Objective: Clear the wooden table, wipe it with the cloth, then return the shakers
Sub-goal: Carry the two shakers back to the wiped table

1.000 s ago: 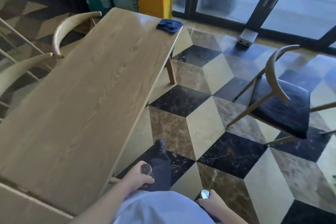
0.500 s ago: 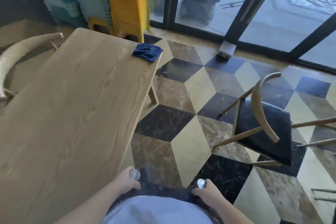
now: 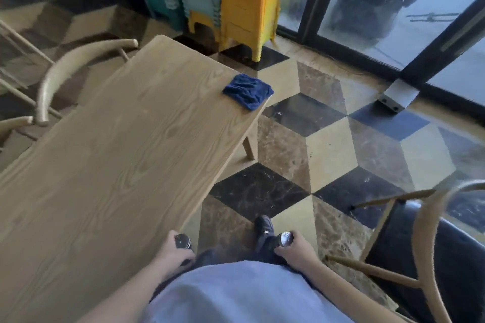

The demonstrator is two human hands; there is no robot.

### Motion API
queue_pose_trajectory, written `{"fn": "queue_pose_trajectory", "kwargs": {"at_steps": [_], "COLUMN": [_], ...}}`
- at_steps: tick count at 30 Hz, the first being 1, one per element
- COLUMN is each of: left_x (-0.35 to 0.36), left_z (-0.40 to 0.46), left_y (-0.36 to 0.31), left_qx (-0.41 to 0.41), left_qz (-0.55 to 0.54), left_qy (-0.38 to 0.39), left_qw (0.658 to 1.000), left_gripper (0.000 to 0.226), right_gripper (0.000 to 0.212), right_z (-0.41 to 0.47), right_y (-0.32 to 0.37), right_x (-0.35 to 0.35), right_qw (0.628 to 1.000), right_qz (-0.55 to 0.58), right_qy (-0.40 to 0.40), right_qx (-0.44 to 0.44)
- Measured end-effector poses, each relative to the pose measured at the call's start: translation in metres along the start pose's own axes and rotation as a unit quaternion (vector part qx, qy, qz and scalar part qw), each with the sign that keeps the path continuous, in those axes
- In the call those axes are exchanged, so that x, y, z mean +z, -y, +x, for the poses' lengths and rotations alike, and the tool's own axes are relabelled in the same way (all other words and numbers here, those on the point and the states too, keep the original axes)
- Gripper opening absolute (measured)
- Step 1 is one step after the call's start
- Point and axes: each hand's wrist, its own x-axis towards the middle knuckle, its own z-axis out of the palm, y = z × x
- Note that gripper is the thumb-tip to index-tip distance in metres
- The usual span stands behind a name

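While the person stands at the long edge of the wooden surface (image 3: 110, 165), the left hand (image 3: 173, 250) grips a dark-topped shaker (image 3: 183, 241) just off that edge, and the right hand (image 3: 295, 250) grips a silver-topped shaker (image 3: 286, 238) above the tiled floor (image 3: 328, 155). A crumpled blue cloth (image 3: 248, 91) lies at the surface's far corner, well apart from both hands.

Blue cloth (image 3: 248, 91), tan wood-grained table (image 3: 118, 165), cube-patterned floor (image 3: 328, 144).
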Motion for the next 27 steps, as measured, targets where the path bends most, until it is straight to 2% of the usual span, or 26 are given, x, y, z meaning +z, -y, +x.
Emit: {"fn": "queue_pose_trajectory", "kwargs": {"at_steps": [4, 9, 11, 15, 19, 24, 27], "left_x": [0.024, 0.038, 0.031, 0.010, -0.003, -0.042, -0.061], "left_z": [-0.003, -0.027, -0.045, -0.040, -0.019, 0.010, 0.022], "left_y": [-0.029, -0.023, -0.027, 0.000, 0.029, 0.028, 0.023], "left_qx": [0.023, 0.031, 0.017, -0.043, -0.076, -0.074, -0.080], "left_qz": [-0.099, -0.044, -0.030, -0.088, -0.176, -0.256, -0.263], "left_qy": [-0.112, -0.140, -0.192, -0.250, -0.291, -0.314, -0.359], "left_qw": [0.989, 0.989, 0.981, 0.963, 0.937, 0.911, 0.892], "left_gripper": [0.038, 0.050, 0.050, 0.053, 0.040, 0.037, 0.036], "right_gripper": [0.039, 0.042, 0.041, 0.042, 0.043, 0.033, 0.033], "right_z": [0.040, 0.062, 0.062, 0.063, 0.068, 0.071, 0.076], "right_y": [0.059, 0.146, 0.174, 0.212, 0.238, 0.284, 0.301], "right_x": [-0.031, -0.020, -0.007, 0.014, 0.035, 0.056, 0.068], "right_qw": [0.988, 0.955, 0.944, 0.926, 0.914, 0.893, 0.885], "right_qz": [-0.120, -0.192, -0.199, -0.219, -0.274, -0.328, -0.342], "right_qy": [0.030, 0.095, 0.115, 0.148, 0.126, 0.084, 0.078], "right_qx": [-0.095, -0.206, -0.238, -0.268, -0.272, -0.298, -0.305]}}
